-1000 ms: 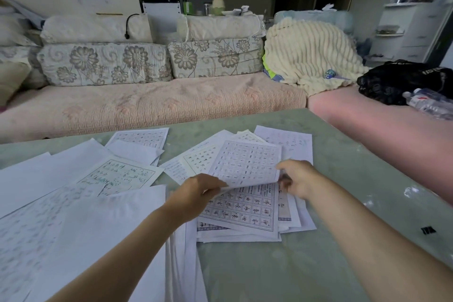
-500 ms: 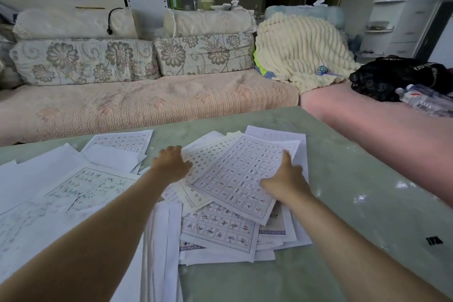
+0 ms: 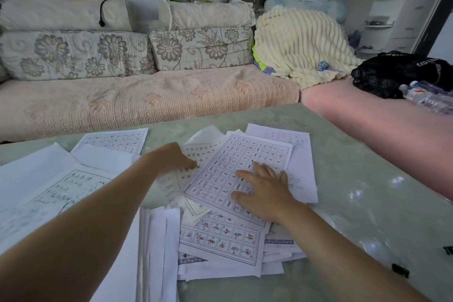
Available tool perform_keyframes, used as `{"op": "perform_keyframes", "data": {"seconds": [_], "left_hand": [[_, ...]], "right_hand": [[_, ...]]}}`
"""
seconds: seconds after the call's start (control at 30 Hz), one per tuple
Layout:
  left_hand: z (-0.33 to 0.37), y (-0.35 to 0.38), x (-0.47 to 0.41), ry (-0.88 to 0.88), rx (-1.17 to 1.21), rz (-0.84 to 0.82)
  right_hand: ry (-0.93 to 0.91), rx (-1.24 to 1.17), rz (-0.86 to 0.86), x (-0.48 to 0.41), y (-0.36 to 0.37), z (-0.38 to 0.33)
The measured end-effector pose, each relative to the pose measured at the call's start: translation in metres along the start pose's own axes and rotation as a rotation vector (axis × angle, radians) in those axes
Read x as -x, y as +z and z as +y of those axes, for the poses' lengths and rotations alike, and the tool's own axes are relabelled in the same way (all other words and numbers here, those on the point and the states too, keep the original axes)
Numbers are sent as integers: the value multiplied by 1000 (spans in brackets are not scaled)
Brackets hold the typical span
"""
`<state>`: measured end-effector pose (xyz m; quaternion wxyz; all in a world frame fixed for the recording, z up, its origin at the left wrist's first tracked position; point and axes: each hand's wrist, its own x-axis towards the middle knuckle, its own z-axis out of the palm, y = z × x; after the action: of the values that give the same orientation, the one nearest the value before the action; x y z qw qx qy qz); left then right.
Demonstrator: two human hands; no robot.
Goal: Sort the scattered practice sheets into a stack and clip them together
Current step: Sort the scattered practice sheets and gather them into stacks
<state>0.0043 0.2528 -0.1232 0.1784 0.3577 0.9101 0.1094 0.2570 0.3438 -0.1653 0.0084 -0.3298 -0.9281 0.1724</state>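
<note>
A pale green glossy table fills the lower part of the view, and it is covered on the left and in the middle with loose practice sheets. Nearest to the camera, a bundle of white sheets is seen lying edge-on, just beside a rough pile of printed grid pages. At the right edge of the table two small black binder clips are seen, well apart from the paper.

The right hand is laid flat on the top grid sheet, with the fingers spread and nothing clasped. The left hand is placed a little farther, on the sheet that lies partly under that one; its fingers are curled down onto the paper, but it cannot be told whether the sheet is pinched or only pressed. More sheets are spread to the left, some of them with handwriting.

Behind the table a sofa with a pink quilted cover is seen, with floral cushions along its back. On the right a cream ribbed blanket, a black bag and plastic water bottles are lying.
</note>
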Motion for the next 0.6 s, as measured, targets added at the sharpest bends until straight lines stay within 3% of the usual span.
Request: {"op": "perform_keyframes", "data": {"seconds": [0.1, 0.2, 0.4, 0.53, 0.6], "left_hand": [[4, -7, 11, 73, 290, -83], [4, -9, 24, 80, 445, 22], [-11, -8, 52, -145, 806, 121], [-4, 6, 62, -235, 1071, 62], [5, 12, 64, -232, 1069, 20]], "right_hand": [[22, 27, 3, 1, 0, 0], [59, 20, -8, 4, -3, 3], [73, 14, -14, 5, -4, 0], [73, -7, -4, 5, -8, -4], [70, -22, -12, 5, -9, -4]]}}
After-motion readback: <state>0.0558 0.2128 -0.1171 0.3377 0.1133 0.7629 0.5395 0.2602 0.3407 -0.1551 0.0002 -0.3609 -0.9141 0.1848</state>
